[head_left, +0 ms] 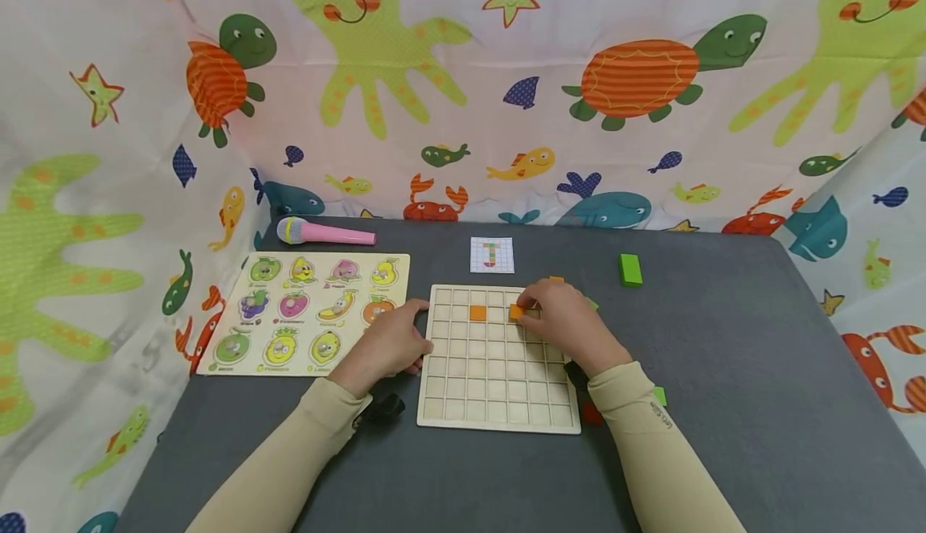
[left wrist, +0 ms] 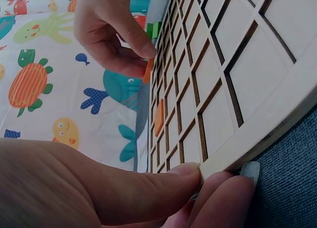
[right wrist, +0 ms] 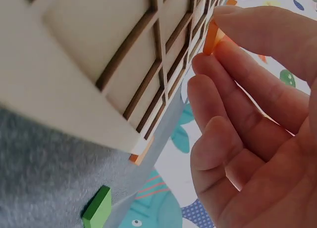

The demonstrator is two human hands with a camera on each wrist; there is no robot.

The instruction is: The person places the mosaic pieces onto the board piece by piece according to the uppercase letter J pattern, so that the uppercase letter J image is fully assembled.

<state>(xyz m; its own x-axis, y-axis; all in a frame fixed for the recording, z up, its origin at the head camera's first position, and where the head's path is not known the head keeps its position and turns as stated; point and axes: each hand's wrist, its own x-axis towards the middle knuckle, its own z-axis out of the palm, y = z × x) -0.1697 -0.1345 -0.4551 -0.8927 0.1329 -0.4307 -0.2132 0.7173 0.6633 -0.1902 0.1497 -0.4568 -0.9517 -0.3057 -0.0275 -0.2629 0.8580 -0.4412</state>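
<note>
Grey tabletop (head_left: 752, 404), tile (right wrist: 211, 38) between right fingertips (right wrist: 230, 16)

We held the wooden board (left wrist: 267, 134) at its edge with our left hand (left wrist: 114, 188), the thumb on the rim and fingers just below it. Across the board from that hand, our right hand (left wrist: 111, 37) pinched an orange block (left wrist: 147, 72); we could not tell whether that block touched the board. A second orange block (left wrist: 159, 118) sat among the board's squares, between our two hands. Past the board we saw green blocks (left wrist: 156, 29). Dark cloth (left wrist: 287, 173) lay under the board, and a curtain (left wrist: 69, 104) printed with sea animals hung beyond it.
</note>
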